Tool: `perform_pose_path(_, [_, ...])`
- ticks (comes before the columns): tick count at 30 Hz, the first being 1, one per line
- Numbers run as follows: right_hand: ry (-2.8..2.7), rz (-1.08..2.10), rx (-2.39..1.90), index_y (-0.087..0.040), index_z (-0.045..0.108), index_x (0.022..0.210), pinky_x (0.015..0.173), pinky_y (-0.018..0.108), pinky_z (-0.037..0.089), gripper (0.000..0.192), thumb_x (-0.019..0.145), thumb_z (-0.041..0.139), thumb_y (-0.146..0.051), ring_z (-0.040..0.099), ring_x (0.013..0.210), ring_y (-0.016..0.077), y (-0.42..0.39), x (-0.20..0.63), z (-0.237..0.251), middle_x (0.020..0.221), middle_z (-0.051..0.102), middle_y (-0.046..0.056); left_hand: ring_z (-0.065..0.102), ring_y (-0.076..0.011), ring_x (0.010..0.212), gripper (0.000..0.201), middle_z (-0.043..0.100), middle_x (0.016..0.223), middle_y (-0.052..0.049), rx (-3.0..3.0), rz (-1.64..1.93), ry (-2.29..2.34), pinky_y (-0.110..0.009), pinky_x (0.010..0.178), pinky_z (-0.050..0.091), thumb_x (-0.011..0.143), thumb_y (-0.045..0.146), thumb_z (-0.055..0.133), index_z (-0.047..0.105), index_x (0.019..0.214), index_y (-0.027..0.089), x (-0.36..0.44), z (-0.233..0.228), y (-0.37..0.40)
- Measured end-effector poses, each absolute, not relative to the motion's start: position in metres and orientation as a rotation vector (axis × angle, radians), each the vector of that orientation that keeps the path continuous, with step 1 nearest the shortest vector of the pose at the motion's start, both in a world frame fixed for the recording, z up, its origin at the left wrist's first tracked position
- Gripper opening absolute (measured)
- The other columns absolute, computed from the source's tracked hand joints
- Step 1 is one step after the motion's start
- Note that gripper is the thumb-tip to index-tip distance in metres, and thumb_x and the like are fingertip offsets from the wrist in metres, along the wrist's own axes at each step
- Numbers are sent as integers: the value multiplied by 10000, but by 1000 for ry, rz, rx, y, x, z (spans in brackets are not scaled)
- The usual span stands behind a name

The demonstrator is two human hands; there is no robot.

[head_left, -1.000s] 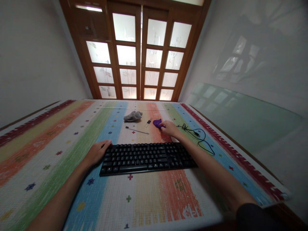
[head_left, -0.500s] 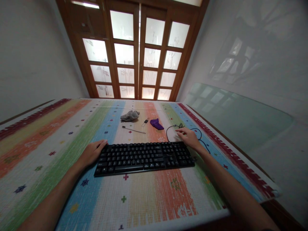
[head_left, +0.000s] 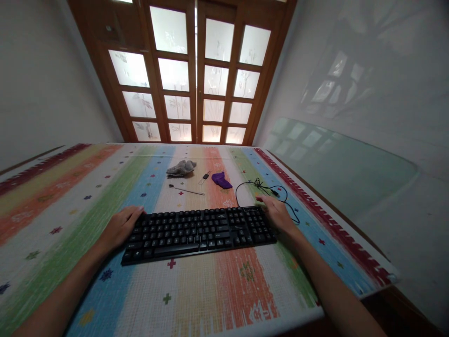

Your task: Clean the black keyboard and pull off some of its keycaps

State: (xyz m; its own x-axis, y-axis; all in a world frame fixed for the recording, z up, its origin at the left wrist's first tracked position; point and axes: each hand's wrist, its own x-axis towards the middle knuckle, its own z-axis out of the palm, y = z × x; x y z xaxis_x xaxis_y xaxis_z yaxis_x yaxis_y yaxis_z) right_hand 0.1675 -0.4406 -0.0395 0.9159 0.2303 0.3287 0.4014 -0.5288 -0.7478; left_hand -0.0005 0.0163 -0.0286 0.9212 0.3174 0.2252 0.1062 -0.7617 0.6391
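Observation:
A black full-size keyboard [head_left: 199,234] lies flat on the striped tablecloth, keys up. At its left end, my left hand [head_left: 122,225] is closed round the side edge, thumb by the upper left corner. My right hand [head_left: 278,214] is at the opposite end, against the upper right corner, fingers curved along the edge and partly hidden. Behind that hand, the keyboard's black cable [head_left: 242,185] loops on the cloth, with a tangle and a plug.
Beyond the keyboard lie a thin brush [head_left: 185,189], a crumpled grey cloth [head_left: 181,169], a small black item with thin wire-like parts [head_left: 206,177] and a purple cloth [head_left: 221,180]. A glass panel [head_left: 343,164] leans on the right wall. Paned wooden doors [head_left: 196,93] stand behind the table.
My right hand has come down from beside the cable to the keyboard's right edge. My left hand stays at the left end. The view has shifted slightly; the keyboard looks nearly unmoved.

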Motion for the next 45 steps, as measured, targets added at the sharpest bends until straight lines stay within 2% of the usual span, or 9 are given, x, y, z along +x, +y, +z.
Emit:
perform_pose_path(4, [-516, -198, -2137, -190, 758, 1024, 1059, 482, 431, 570, 966, 333, -565, 666, 1099, 288, -434, 157, -37, 1135, 742, 123, 655, -322, 913, 491, 742, 871, -68, 2252, 492, 367, -438, 904, 489, 807, 678, 452, 706, 730, 264, 0, -27, 14])
perform_pose_path(9, [-464, -95, -2097, -191, 750, 1087, 1046, 479, 441, 685, 968, 267, -661, 673, 1086, 288, -431, 151, -36, 1163, 733, 129, 679, -314, 924, 560, 766, 989, -88, 1724, 403, 454, -414, 782, 533, 772, 735, 524, 735, 886, 229, 3, -35, 11])
perform_pose_path(15, [-443, -15, -2132, -178, 747, 1113, 1028, 488, 442, 727, 956, 255, -690, 677, 1045, 294, -431, 149, -33, 1078, 753, 126, 679, -336, 962, 657, 782, 891, -91, 1590, 332, 385, -455, 901, 511, 747, 819, 480, 746, 748, 219, 4, -31, 6])
perform_pose_path(26, [-504, 4, -2266, -170, 766, 1027, 1022, 447, 441, 681, 973, 243, -603, 670, 1061, 286, -432, 150, -27, 1099, 747, 129, 691, -339, 897, 646, 785, 809, -69, 1568, 282, 367, -442, 822, 534, 677, 851, 541, 749, 736, 242, 3, -30, 3])
perform_pose_path(33, [-400, 1, -2272, -175, 780, 899, 981, 447, 462, 696, 950, 265, -642, 692, 995, 295, -438, 153, -28, 999, 767, 134, 703, -318, 869, 638, 781, 806, -86, 1585, 274, 359, -409, 807, 540, 696, 825, 557, 749, 743, 218, 3, -33, 2])
perform_pose_path(39, [-483, -43, -2336, -177, 759, 881, 939, 409, 481, 604, 964, 283, -540, 690, 969, 274, -440, 157, -30, 997, 768, 117, 698, -313, 831, 656, 779, 795, -76, 1602, 248, 385, -410, 808, 537, 665, 853, 554, 754, 711, 230, 2, -30, -3])
perform_pose_path(45, [-687, -155, -2460, -179, 751, 966, 938, 402, 471, 362, 905, 470, -399, 669, 1006, 275, -422, 161, -25, 1047, 753, 117, 695, -311, 800, 654, 770, 774, -93, 1688, 245, 356, -413, 798, 532, 679, 818, 576, 757, 739, 193, 3, -31, -1])
